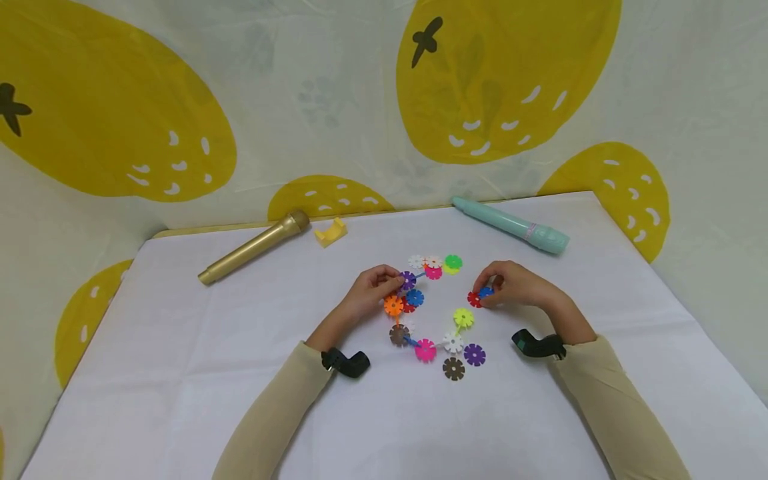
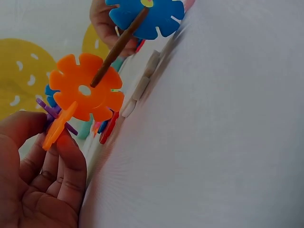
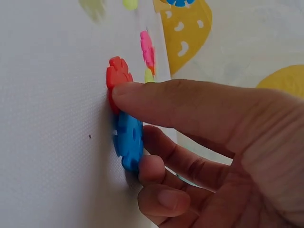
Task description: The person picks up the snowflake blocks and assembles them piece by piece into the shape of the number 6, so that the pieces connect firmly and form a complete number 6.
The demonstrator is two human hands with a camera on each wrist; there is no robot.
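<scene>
My left hand (image 1: 375, 288) pinches a purple notched plastic disc (image 1: 408, 280) between thumb and fingers. That disc belongs to a curved chain of interlocking discs, with an orange disc (image 2: 85, 88), a brown disc (image 1: 399, 335), a pink disc (image 1: 426, 350) and a white disc (image 1: 453, 343). In the left wrist view the linked pieces rise off the table. My right hand (image 1: 515, 283) holds a red disc (image 3: 118, 76) under the thumb, its other fingers curled beside a blue disc (image 3: 129, 142). Whether these two discs are joined I cannot tell.
Loose discs lie near the chain, among them a purple disc (image 1: 475, 355), a brown disc (image 1: 454, 369) and a green disc (image 1: 453, 261). Toward the back are a gold microphone (image 1: 255, 247), a yellow bracket-shaped piece (image 1: 331, 232) and a mint microphone (image 1: 510, 225).
</scene>
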